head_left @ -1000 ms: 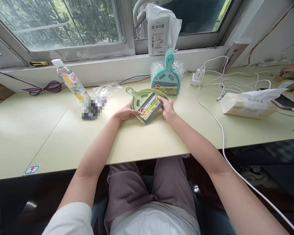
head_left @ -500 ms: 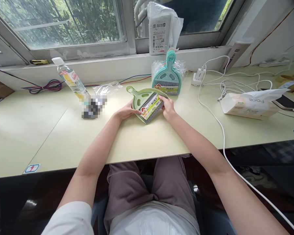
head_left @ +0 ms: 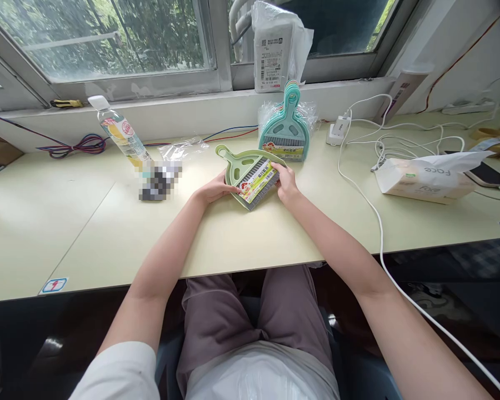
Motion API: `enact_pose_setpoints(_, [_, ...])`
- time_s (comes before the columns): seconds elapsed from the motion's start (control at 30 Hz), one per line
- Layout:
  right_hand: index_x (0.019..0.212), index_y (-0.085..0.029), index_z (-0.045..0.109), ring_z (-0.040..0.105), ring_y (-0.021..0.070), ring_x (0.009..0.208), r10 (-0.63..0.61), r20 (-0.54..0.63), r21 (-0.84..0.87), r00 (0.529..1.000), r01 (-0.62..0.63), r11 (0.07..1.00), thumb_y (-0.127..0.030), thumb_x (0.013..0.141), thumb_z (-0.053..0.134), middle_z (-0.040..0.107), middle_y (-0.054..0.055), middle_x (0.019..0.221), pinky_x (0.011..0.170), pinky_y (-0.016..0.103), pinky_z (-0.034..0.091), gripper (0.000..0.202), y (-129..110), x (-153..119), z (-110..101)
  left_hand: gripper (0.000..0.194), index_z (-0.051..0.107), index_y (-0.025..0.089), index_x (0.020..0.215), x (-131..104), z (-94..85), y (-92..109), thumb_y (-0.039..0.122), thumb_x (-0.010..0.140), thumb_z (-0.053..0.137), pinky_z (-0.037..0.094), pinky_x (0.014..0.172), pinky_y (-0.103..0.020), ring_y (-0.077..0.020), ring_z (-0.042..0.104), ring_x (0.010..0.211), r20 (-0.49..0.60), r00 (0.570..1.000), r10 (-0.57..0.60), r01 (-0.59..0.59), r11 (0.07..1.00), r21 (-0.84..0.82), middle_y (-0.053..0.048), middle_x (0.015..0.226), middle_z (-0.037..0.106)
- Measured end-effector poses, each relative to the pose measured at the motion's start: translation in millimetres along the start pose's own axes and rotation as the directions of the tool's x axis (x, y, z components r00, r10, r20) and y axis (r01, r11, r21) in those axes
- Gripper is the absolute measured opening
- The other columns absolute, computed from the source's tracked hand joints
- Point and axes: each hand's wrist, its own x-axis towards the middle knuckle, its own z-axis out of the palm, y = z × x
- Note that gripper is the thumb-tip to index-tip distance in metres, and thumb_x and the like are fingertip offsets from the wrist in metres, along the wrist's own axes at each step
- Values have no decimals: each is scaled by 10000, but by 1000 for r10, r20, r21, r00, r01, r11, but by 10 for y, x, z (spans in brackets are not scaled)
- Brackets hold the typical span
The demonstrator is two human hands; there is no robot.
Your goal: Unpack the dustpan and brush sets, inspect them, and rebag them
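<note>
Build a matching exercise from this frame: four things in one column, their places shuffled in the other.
Things:
1. green dustpan set
2. yellow knife
3. teal dustpans
4. tissue pack

Places:
A. on the window ledge
B. beside the phone
C. between the left hand and right hand
D. below the wrapped package

Pairs: 1-C, 2-A, 3-D, 4-B

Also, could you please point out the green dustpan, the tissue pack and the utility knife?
Green dustpan [head_left: 234, 160]: head view, its back part near the handle.
Tissue pack [head_left: 416, 186]: head view, front side.
Utility knife [head_left: 69, 104]: head view, yellow handle.
</note>
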Motion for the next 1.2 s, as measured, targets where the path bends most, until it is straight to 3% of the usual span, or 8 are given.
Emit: enact_pose_setpoints(1.2, [794,-198,574,606,90,647,30,10,-21,1000,-30,999,-217,780,656,656,-55,703,563,187,490,85,-32,-48,1,840,488,238,1316,7,-14,-23,91,556,813,481,1045,-465,-295,598,1186,17,1000,8,-7,1000,-27,-107,1295,593])
